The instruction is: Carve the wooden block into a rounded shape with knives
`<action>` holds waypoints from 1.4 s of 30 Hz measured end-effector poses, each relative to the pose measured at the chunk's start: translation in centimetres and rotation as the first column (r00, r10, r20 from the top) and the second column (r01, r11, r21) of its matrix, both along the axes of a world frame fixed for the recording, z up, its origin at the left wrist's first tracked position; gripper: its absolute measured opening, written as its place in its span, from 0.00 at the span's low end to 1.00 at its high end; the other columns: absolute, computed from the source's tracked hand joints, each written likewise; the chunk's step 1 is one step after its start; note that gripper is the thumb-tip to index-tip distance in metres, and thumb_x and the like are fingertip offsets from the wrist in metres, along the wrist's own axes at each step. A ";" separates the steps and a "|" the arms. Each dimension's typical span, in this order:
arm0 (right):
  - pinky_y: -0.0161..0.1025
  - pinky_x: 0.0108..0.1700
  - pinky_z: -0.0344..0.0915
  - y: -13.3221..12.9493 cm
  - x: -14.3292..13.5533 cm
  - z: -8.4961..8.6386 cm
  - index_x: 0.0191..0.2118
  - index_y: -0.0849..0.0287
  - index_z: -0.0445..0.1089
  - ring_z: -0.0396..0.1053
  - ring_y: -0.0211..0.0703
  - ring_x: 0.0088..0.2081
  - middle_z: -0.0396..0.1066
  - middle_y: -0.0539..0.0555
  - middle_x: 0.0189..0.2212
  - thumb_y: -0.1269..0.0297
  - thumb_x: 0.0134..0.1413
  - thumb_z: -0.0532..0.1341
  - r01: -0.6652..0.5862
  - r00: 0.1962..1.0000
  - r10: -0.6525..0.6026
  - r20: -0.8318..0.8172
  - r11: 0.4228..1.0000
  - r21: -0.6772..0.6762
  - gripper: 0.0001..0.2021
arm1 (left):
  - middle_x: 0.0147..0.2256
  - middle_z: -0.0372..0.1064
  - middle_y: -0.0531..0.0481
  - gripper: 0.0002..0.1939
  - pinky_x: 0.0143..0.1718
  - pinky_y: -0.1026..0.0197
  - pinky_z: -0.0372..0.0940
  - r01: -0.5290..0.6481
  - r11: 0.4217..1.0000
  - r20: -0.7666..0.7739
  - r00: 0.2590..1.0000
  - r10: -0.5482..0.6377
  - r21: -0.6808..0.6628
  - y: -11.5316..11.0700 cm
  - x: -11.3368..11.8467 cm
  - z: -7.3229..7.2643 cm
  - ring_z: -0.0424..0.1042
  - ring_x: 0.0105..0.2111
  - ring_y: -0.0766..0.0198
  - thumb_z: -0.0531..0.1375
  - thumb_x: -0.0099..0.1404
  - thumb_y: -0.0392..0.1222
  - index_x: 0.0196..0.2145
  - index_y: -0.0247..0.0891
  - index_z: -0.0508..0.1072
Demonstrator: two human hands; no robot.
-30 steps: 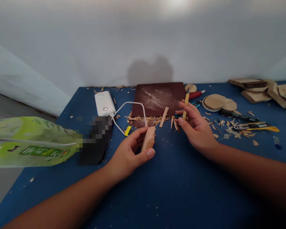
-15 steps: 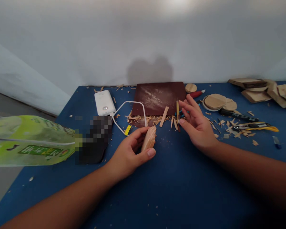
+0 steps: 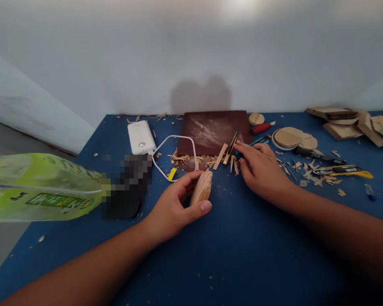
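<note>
My left hand is closed around a carved piece of pale wood, thumb along its near side, held over the blue table. My right hand is low at the right front corner of a dark red sheet. Its bent fingers and thumb lie on either side of a slim teal tool, whose front end is partly covered. Just left of those fingertips, a yellow-and-black cutter lies slanted across the sheet's front edge, out of my hand. A flat wood strip is beside it.
Wood shavings line the sheet's front. On the left are a green plastic package, a black phone and a white power bank with a cable. At right lie a red-handled knife, wood discs, a yellow cutter and wood blocks.
My right hand has let go of the yellow-and-black cutter, which now lies tilted on the sheet, and has lowered onto the teal tool. My left hand keeps the wood, barely shifted.
</note>
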State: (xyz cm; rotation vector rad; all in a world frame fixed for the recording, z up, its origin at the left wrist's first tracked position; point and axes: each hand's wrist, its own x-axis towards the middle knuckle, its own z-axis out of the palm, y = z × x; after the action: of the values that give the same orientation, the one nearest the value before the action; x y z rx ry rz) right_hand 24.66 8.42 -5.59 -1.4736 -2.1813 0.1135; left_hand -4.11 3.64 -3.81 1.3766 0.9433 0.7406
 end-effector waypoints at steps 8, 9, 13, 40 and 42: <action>0.61 0.54 0.70 0.8 0.3 -0.4 0.61 0.53 0.76 0.68 0.60 0.49 0.80 0.55 0.56 0.70 0.68 0.57 -0.026 1.000 0.026 -0.012 1.000 0.005 0.21 | 0.58 0.75 0.38 0.37 0.59 0.46 0.70 -0.008 1.000 -0.001 1.000 0.008 0.016 -0.1 0.0 -0.2 0.77 0.54 0.46 0.72 0.63 0.56 0.64 0.42 0.70; 0.61 0.54 0.70 0.8 0.3 -0.3 0.60 0.53 0.77 0.68 0.60 0.49 0.80 0.56 0.55 0.70 0.68 0.57 -0.031 0.999 0.031 -0.007 0.999 0.007 0.20 | 0.58 0.75 0.38 0.37 0.59 0.46 0.70 -0.007 1.000 -0.003 1.000 0.007 0.015 -0.1 0.0 -0.2 0.77 0.54 0.46 0.72 0.63 0.56 0.64 0.42 0.70; 0.60 0.56 0.70 0.7 0.3 0.0 0.57 0.55 0.79 0.70 0.60 0.51 0.79 0.58 0.52 0.70 0.69 0.57 -0.038 0.999 0.038 -0.005 0.998 0.047 0.18 | 0.58 0.75 0.38 0.36 0.59 0.45 0.69 0.000 1.000 -0.008 1.000 0.000 0.015 0.0 0.0 -0.1 0.77 0.53 0.46 0.72 0.63 0.57 0.64 0.42 0.70; 0.47 0.40 0.83 -2.8 -1.4 1.6 0.53 0.47 0.76 0.78 0.43 0.38 0.68 0.56 0.50 0.71 0.70 0.61 -0.170 0.722 0.226 -0.653 0.974 0.149 0.14 | 0.56 0.76 0.36 0.43 0.55 0.47 0.72 -0.013 0.998 0.079 0.997 0.018 -0.060 -0.1 -0.1 0.4 0.79 0.51 0.46 0.73 0.60 0.62 0.65 0.40 0.68; 0.46 0.40 0.83 -2.9 -1.5 1.7 0.54 0.46 0.76 0.78 0.43 0.39 0.68 0.56 0.50 0.72 0.69 0.60 -0.191 0.718 0.229 -0.658 0.973 0.130 0.16 | 0.52 0.77 0.37 0.45 0.54 0.48 0.72 0.024 0.998 0.106 0.994 -0.018 -0.058 0.0 -0.3 0.5 0.79 0.49 0.46 0.74 0.58 0.62 0.65 0.39 0.68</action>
State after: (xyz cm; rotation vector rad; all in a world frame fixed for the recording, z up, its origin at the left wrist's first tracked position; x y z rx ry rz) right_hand 23.14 5.55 -3.91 -0.9298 -1.7076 0.5730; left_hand -4.37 3.60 -3.34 1.2812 0.8596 0.7565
